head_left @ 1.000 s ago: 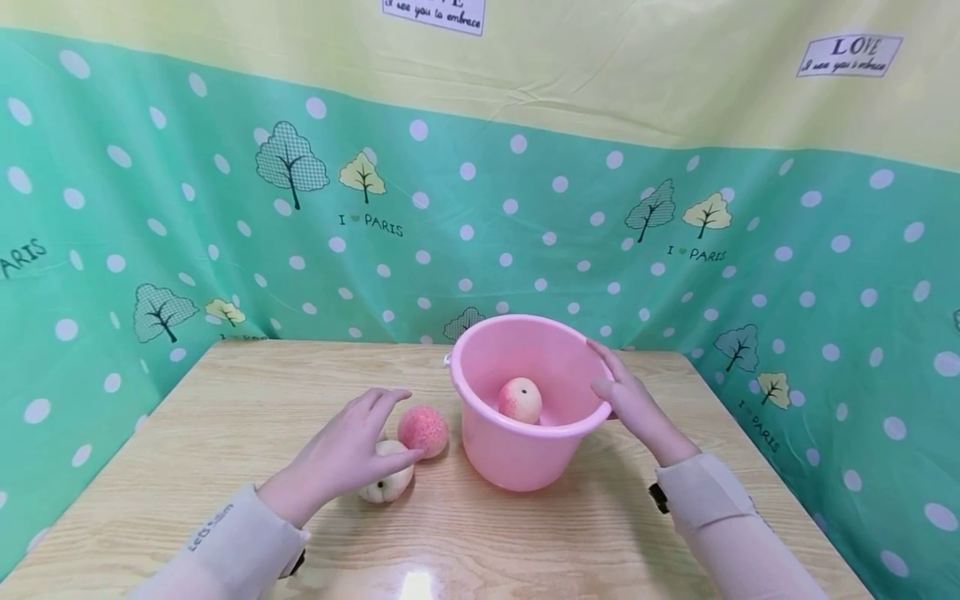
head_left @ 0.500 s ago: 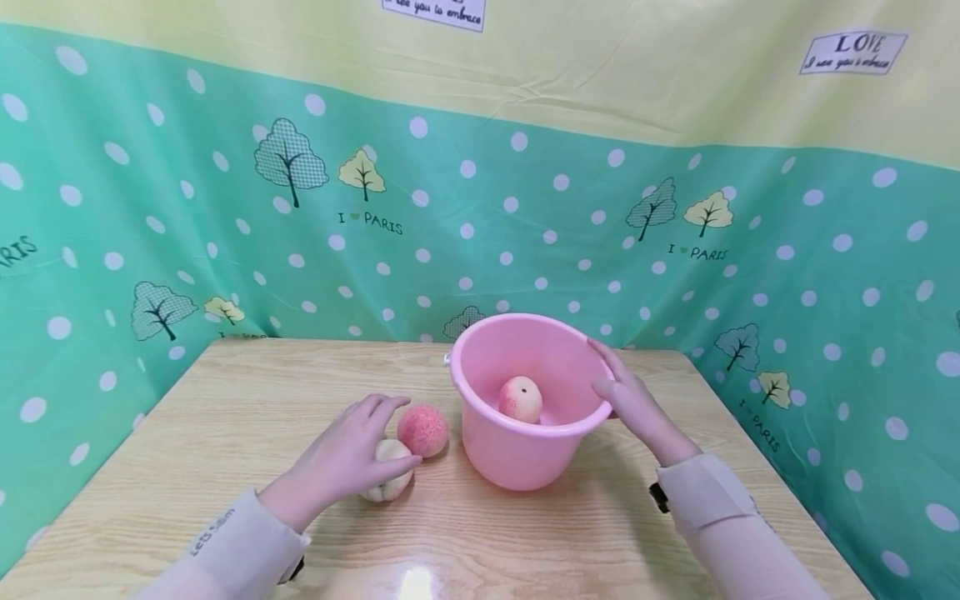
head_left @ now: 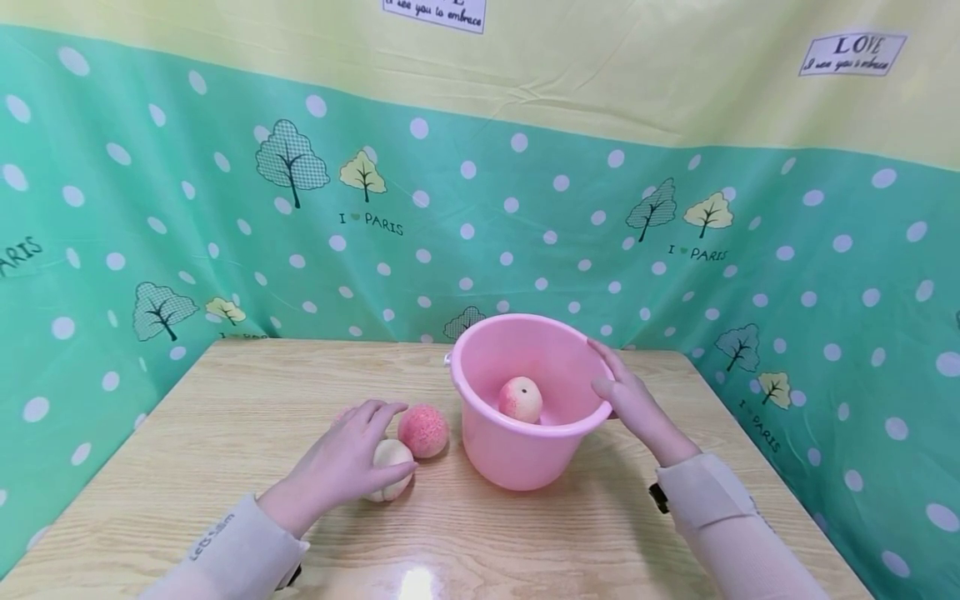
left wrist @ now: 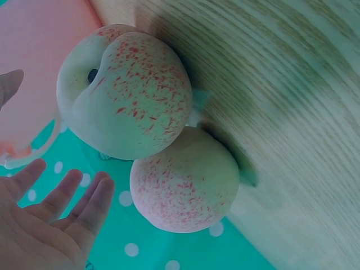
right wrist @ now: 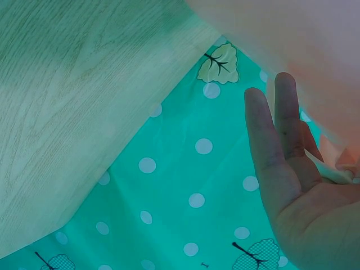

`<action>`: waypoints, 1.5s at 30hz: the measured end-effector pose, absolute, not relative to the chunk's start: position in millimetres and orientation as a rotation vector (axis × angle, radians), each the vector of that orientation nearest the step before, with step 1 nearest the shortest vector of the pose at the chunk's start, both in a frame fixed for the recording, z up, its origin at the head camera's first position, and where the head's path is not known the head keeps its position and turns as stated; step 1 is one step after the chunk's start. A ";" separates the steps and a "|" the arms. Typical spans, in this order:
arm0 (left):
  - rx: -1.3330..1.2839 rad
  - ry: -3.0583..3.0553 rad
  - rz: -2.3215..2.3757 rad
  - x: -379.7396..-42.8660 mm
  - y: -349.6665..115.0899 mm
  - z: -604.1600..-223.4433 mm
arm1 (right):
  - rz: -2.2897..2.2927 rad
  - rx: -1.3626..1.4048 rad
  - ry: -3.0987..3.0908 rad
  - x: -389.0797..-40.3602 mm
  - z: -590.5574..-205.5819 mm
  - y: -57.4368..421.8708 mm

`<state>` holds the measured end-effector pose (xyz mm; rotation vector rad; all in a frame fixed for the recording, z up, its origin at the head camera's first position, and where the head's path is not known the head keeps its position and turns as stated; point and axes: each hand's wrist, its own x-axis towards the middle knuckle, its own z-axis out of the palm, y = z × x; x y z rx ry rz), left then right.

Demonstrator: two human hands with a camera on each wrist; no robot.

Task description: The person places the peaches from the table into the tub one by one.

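Observation:
A pale peach point(head_left: 392, 468) and a redder peach point(head_left: 423, 432) sit side by side on the table, left of a pink bucket point(head_left: 510, 458). Over the pale peach hovers my left hand point(head_left: 337, 458), thumb and fingers spread. In the left wrist view its fingers point(left wrist: 87, 216) stand apart from two red-speckled peaches, a nearer peach point(left wrist: 129, 93) and a farther peach point(left wrist: 185, 180). My right hand point(head_left: 637, 408) holds the bucket's right rim, thumb inside and fingers outside. Inside the bucket lies another peach point(head_left: 521, 400). A bit of pink point(head_left: 343, 414) peeks from behind the left hand, mostly hidden.
The wooden table point(head_left: 510, 550) ends at a green dotted cloth point(head_left: 540, 225) hung behind and on both sides. The bucket leans slightly toward me, its handle joint point(head_left: 447, 360) at the left rim.
My left hand has lowered slightly and drawn back to the left over the pale peach, exposing pink behind it. The right hand and the bucket stay in place.

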<state>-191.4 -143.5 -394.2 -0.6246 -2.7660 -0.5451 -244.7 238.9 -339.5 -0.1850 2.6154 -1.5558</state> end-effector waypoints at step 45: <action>-0.572 -2.812 -0.530 -188.0 -146.4 -413.1 | -1.526 -0.195 2.647 -245.2 -339.9 238.4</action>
